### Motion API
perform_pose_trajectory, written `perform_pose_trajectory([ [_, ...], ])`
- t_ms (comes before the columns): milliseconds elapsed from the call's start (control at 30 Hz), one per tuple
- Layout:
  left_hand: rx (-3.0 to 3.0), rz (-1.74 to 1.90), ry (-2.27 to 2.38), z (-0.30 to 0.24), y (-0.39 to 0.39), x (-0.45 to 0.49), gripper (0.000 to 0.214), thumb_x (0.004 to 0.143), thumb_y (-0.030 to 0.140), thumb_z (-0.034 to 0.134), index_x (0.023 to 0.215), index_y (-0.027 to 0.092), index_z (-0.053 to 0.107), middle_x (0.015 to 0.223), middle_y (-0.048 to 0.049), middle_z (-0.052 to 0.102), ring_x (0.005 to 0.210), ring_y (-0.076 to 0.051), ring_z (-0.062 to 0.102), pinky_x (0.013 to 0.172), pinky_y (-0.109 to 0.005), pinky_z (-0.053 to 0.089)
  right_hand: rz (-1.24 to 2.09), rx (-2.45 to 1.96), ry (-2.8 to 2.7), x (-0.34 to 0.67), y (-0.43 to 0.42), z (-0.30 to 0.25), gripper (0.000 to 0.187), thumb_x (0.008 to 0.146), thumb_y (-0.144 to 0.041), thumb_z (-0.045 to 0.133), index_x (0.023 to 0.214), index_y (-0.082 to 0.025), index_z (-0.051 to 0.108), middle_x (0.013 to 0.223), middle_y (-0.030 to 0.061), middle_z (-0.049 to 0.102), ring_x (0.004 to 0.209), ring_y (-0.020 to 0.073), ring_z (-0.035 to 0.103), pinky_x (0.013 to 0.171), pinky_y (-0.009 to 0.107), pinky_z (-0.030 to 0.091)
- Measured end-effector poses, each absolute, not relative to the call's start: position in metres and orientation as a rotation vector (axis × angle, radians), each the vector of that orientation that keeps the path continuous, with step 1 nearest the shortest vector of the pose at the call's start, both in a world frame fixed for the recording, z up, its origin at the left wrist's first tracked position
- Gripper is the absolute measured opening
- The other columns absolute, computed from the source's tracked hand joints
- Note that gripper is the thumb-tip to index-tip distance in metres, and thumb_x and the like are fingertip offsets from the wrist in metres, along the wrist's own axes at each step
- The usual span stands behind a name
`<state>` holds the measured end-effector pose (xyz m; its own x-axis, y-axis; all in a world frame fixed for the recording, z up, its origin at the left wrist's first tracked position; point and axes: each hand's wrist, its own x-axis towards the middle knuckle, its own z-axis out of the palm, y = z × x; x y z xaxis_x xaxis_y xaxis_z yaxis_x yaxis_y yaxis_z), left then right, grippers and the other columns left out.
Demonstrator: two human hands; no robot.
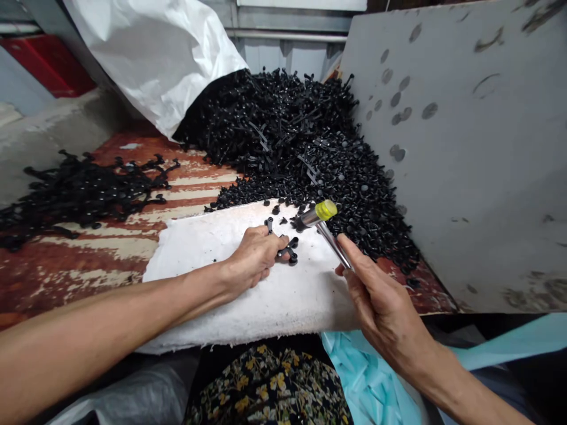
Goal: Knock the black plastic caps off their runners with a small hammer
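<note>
My left hand (253, 255) is closed on a black branched plastic piece (290, 250) with round knobbed ends, just above the white cloth pad (248, 316). Another end of black plastic sticks up beyond the knuckles; whether it belongs to the same piece is hidden. In my right hand (383, 298) is a small mallet (333, 243), gripped by its metal handle. Its head has a yellow face at one end and a dark one at the other. That dark end is close to the pad, among a few loose black plugs (276, 209).
A large heap of small black parts (283, 124) spills from a white sack (163, 53) behind the pad. More branched black pieces (101, 186) lie on the worn red surface (128, 248) at left. A grey panel (460, 153) stands along the right side.
</note>
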<state>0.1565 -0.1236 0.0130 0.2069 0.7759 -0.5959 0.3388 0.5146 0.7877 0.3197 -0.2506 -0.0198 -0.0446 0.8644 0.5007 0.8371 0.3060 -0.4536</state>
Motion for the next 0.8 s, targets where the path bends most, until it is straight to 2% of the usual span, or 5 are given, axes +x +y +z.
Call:
perform_pose_trajectory([
  [133, 1.071, 0.408, 1.410, 0.016, -0.125, 0.159, 0.016, 0.084, 0.018, 0.058, 0.076, 0.019, 0.044, 0.057, -0.0010, 0.060, 0.031, 0.000, 0.025, 0.036, -0.020, 0.011, -0.111, -1.598, -2.037, 0.318, -0.251, -0.026, 0.075, 0.090, -0.002, 0.035, 0.156, -0.028, 0.011, 0.093, 0.0106, 0.065, 0.075, 0.0247, 0.069, 0.058, 0.037, 0.059],
  [267, 1.079, 0.402, 1.373, 0.015, -0.123, 0.158, 0.014, 0.084, 0.017, 0.056, 0.077, 0.019, 0.044, 0.057, 0.0008, 0.059, 0.032, -0.001, 0.024, 0.035, -0.019, 0.012, -0.211, -1.686, -2.135, 0.316, -0.249, -0.030, 0.076, 0.090, -0.003, 0.036, 0.156, -0.025, 0.006, 0.090, 0.0105, 0.063, 0.069, 0.0276, 0.069, 0.047, 0.035, 0.057],
  [433, 1.046, 0.367, 1.338, 0.014, -0.120, 0.155, 0.009, 0.082, 0.016, 0.055, 0.079, 0.017, 0.047, 0.060, 0.0008, 0.060, 0.034, -0.002, 0.031, 0.034, -0.017, 0.018, -0.252, -1.692, -2.155, 0.318, -0.248, -0.031, 0.073, 0.090, -0.003, 0.035, 0.156, -0.022, 0.010, 0.090, 0.0109, 0.063, 0.068, 0.0277, 0.069, 0.047, 0.036, 0.056],
  [633, 1.074, 0.388, 1.294, 0.010, -0.121, 0.152, 0.009, 0.084, 0.014, 0.054, 0.076, 0.016, 0.050, 0.059, 0.0014, 0.058, 0.035, -0.002, 0.034, 0.033, -0.016, 0.020, -0.080, -1.598, -2.066, 0.317, -0.250, -0.013, 0.062, 0.090, -0.003, 0.038, 0.150, -0.020, 0.034, 0.089, 0.0091, 0.065, 0.070, 0.0221, 0.067, 0.059, 0.034, 0.059],
  [800, 1.085, 0.402, 1.276, 0.006, -0.121, 0.149, 0.014, 0.085, 0.016, 0.055, 0.074, 0.017, 0.048, 0.059, 0.0005, 0.060, 0.035, -0.002, 0.035, 0.032, -0.016, 0.021, -0.160, -1.378, -1.789, 0.311, -0.254, 0.003, 0.072, 0.088, 0.002, 0.044, 0.152, -0.027, 0.029, 0.104, 0.0092, 0.065, 0.086, 0.0179, 0.066, 0.075, 0.030, 0.058],
])
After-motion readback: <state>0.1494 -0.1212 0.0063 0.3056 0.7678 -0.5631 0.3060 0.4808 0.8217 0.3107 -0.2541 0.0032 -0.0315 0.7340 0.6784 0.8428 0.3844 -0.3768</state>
